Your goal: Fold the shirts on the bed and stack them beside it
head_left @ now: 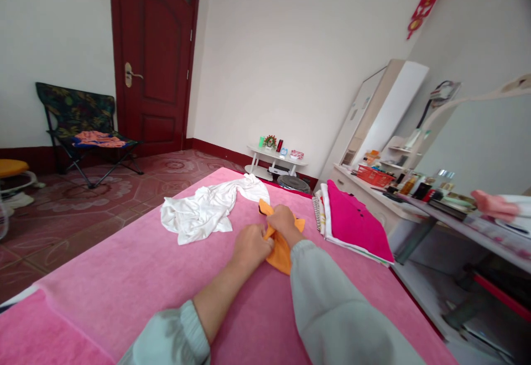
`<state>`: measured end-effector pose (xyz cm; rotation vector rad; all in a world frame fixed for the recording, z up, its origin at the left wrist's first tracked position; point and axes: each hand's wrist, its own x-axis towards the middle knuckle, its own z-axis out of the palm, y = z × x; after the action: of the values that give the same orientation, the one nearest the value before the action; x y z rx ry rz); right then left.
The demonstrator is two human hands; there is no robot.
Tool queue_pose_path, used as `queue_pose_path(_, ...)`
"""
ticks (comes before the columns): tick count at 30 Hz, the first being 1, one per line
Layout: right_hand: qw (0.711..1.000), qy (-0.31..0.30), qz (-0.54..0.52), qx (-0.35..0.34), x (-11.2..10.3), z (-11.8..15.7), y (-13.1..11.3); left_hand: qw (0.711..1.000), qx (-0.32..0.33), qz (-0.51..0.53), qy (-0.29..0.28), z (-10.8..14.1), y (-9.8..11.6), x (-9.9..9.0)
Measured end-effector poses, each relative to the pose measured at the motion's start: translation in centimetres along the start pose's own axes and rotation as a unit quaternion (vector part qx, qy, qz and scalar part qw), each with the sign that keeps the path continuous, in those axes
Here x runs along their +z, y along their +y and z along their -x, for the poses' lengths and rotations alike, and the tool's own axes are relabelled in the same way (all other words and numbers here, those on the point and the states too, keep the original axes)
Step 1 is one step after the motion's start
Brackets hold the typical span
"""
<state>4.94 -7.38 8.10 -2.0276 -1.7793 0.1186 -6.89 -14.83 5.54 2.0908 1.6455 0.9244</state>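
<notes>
An orange cloth (280, 255) lies bunched on the pink bed cover (166, 276), between and under my hands. My left hand (250, 248) is closed, its thumb and fingers pinching the cloth's left side. Just above and to the right, my right hand (284, 222) grips the upper part of the same cloth, its fingers curled and partly hidden. A crumpled white garment (203, 210) is spread to the left of my hands. On the right rests a stack of folded clothes with a bright pink piece (357, 218) on top.
A dressing table (373, 202) with bottles, a red basket (374, 176) and a mirror stands along the right. Beyond the bed are a low white table (276, 155) and a dark red door (160, 50). A folding chair (78, 105) holding clothing stands at the left.
</notes>
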Motion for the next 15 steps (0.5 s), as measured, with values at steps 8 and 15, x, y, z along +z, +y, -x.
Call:
queue_pose_path(8,0.915,0.057,-0.4,0.02,-4.9,0.1,2.3,0.981,0.122,0.03,0.149,1.2,5.2,-5.3)
queue_pose_path(15,0.89,0.112,-0.433,0.085,-3.5,7.5,12.5,0.98,0.183,-0.004,-0.072,5.2,7.7,-1.1)
